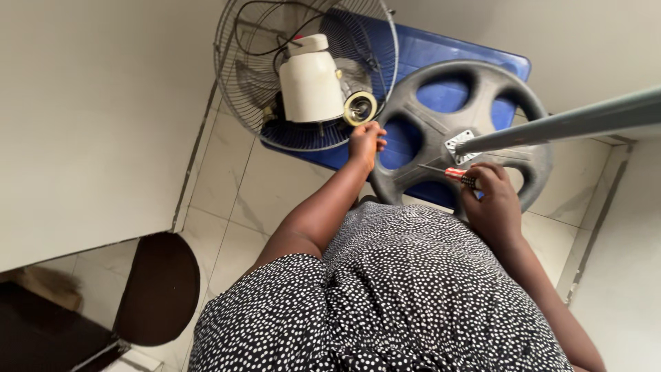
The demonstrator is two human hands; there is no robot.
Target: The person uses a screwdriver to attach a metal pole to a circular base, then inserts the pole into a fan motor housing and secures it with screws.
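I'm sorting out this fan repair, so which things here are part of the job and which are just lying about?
In use: screwdriver in right hand; round fan base with pole; fan head by left hand; blue table.
Lying about: dark chair.

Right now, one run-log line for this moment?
left hand: on fan base rim | right hand: holds screwdriver | fan head: on blue table

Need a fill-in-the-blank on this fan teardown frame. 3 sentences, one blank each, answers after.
1. The right hand holds a ____ with a red handle.
2. The grey round fan base and the wire fan guard both lie on a table top coloured ____.
3. The left hand rests closed at the rim of the base, next to the ____ motor housing.

Missing words: screwdriver; blue; white
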